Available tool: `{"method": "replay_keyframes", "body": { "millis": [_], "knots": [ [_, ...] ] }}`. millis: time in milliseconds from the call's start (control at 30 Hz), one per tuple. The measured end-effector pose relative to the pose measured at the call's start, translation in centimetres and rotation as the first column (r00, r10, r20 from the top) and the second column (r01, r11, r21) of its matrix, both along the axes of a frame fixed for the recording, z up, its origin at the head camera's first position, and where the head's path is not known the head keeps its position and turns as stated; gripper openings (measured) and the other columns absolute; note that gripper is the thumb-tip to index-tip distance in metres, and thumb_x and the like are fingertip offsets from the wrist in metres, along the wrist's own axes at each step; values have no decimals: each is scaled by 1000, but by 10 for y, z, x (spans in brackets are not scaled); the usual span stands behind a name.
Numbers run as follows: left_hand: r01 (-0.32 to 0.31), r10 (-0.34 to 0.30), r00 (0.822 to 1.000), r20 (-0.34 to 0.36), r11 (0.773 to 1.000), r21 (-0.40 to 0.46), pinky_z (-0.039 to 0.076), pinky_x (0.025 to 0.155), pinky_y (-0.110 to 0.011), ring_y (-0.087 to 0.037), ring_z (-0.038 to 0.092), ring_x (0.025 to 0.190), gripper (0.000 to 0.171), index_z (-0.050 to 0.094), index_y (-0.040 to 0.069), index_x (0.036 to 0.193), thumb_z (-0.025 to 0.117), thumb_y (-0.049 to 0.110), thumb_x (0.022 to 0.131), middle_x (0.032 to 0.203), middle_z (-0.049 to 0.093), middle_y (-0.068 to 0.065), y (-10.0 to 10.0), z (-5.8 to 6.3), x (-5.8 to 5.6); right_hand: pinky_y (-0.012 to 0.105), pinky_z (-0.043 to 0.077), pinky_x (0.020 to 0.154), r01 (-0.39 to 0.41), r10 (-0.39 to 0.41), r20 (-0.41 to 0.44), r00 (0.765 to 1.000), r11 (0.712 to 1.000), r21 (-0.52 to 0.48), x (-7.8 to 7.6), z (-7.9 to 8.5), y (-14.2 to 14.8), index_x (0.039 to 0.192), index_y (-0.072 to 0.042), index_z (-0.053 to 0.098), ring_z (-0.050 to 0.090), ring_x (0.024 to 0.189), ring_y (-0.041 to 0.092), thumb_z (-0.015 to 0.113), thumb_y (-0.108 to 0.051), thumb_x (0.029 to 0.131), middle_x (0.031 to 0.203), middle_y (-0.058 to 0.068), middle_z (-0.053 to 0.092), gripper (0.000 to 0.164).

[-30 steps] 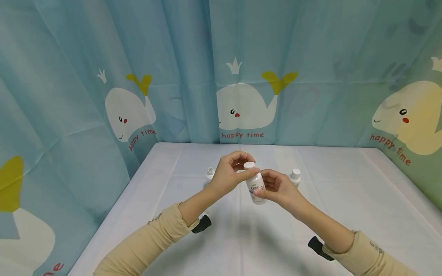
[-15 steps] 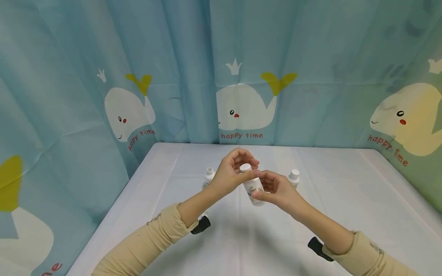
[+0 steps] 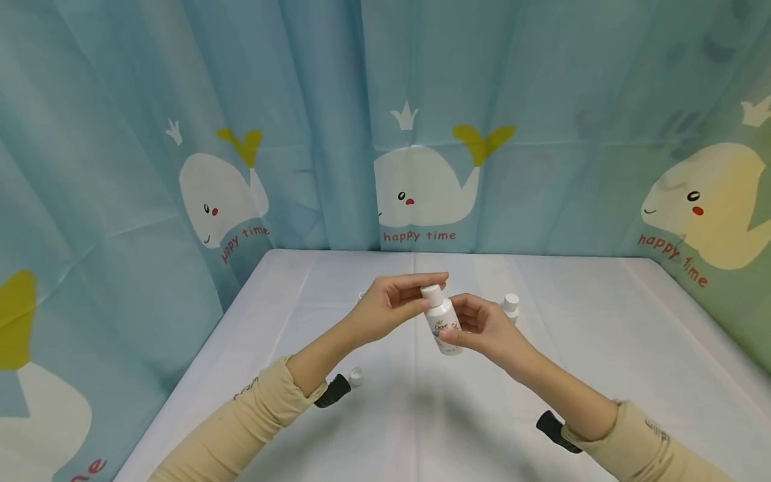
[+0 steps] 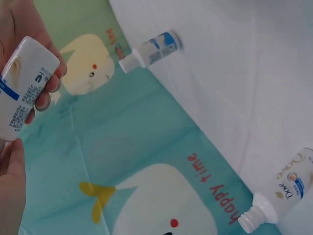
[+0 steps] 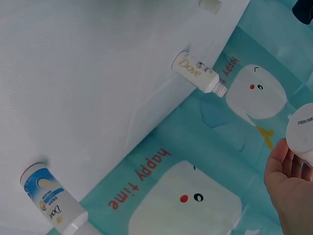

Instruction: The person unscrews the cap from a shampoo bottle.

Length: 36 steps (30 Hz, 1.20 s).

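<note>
My right hand (image 3: 490, 335) holds a small white Dove bottle (image 3: 444, 328) above the table, thumb in front and fingers behind. The bottle leans slightly left, its white cap (image 3: 432, 294) upward. At the cap is my left hand (image 3: 382, 311), pinching it between the thumb and fingers stretched along its far side. In the left wrist view the held bottle (image 4: 29, 85) shows its printed back. From the right wrist, the round base (image 5: 301, 129) of that bottle is visible at the right edge.
An uncapped Dove bottle (image 4: 279, 196) with a threaded neck stands on the table, mostly hidden behind my left hand in the head view. A capped bottle (image 3: 510, 305) stands behind my right hand. A loose white cap (image 3: 356, 377) lies near my left wrist.
My left hand's fingers have straightened from a curled, loosened pose and its wrist has moved left, uncovering the loose cap. The bottle in my right hand has risen slightly.
</note>
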<state>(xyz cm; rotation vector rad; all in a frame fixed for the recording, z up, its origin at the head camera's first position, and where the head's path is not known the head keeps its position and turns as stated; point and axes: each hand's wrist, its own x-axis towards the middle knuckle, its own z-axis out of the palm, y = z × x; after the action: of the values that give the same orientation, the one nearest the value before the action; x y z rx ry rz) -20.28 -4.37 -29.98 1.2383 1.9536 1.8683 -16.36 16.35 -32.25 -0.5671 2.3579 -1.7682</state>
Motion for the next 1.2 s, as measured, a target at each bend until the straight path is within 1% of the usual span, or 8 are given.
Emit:
{"method": "replay_keyframes", "body": {
  "millis": [200, 300, 433, 633, 800, 967, 1100, 1200],
  "knots": [
    [-55, 56, 998, 16, 998, -2, 53, 91, -35, -37, 59, 113, 38, 52, -13, 125, 59, -5, 88, 127, 54, -30, 2, 2, -1, 26, 53, 82, 8, -8, -20, 1000, 1000, -4, 1, 4, 0, 119, 5, 52, 62, 99, 18, 69, -18, 86, 112, 16, 61, 44],
    [-134, 134, 991, 19, 991, -20, 56, 85, -32, -22, 67, 98, 36, 58, -10, 120, 63, -5, 85, 119, 60, -28, 5, 2, -1, 26, 54, 81, 9, -10, -18, 1000, 1000, -14, 3, 3, 1, 119, 5, 52, 63, 98, 17, 70, -17, 85, 111, 15, 62, 44],
    [-216, 216, 976, -7, 975, -45, 55, 82, -28, -7, 60, 86, 33, 62, -7, 113, 69, -4, 80, 112, 63, -24, 8, 3, 0, 26, 54, 81, 1, -1, -18, 1000, 1000, -21, 3, 2, 0, 119, 4, 53, 63, 96, 14, 70, -16, 85, 110, 12, 62, 43],
    [-241, 240, 971, -23, 967, -82, 53, 83, -27, -9, 55, 86, 28, 62, -5, 107, 70, 0, 80, 109, 61, -21, 11, 4, 0, 25, 54, 82, -16, 16, -21, 1000, 1000, -23, 3, 3, 0, 120, 6, 52, 62, 100, 19, 71, -18, 85, 114, 18, 61, 47],
    [-257, 257, 966, -7, 961, -102, 53, 82, -23, -6, 58, 85, 26, 62, -2, 104, 71, 1, 80, 106, 61, -20, 16, 2, -2, 25, 54, 81, -17, 16, -19, 1000, 1000, -21, 4, 3, 2, 121, 6, 52, 62, 100, 18, 70, -18, 85, 114, 20, 61, 47],
    [-224, 223, 975, -14, 971, -80, 51, 91, -25, -16, 63, 102, 41, 57, 2, 120, 72, 10, 83, 116, 61, -19, 17, 2, -3, 25, 54, 82, 10, -10, -16, 1000, 1000, 0, 2, 1, 4, 120, 4, 52, 63, 98, 15, 70, -19, 85, 114, 19, 61, 46],
    [-116, 116, 993, 5, 993, -28, 48, 99, -30, -28, 54, 123, 53, 47, 2, 133, 67, 21, 88, 133, 52, -21, 10, 2, -5, 26, 54, 84, 16, -16, -2, 1000, 1000, 2, 1, 0, 4, 120, 5, 52, 63, 99, 16, 70, -19, 85, 115, 19, 61, 46],
    [-58, 57, 998, -16, 998, -20, 47, 100, -31, -32, 50, 126, 47, 48, -4, 132, 63, 14, 91, 136, 50, -23, 6, 1, -7, 26, 53, 84, 15, -15, 9, 1000, 1000, -8, 0, -1, 5, 120, 5, 51, 63, 98, 15, 70, -18, 85, 115, 18, 61, 46]
  ]
}}
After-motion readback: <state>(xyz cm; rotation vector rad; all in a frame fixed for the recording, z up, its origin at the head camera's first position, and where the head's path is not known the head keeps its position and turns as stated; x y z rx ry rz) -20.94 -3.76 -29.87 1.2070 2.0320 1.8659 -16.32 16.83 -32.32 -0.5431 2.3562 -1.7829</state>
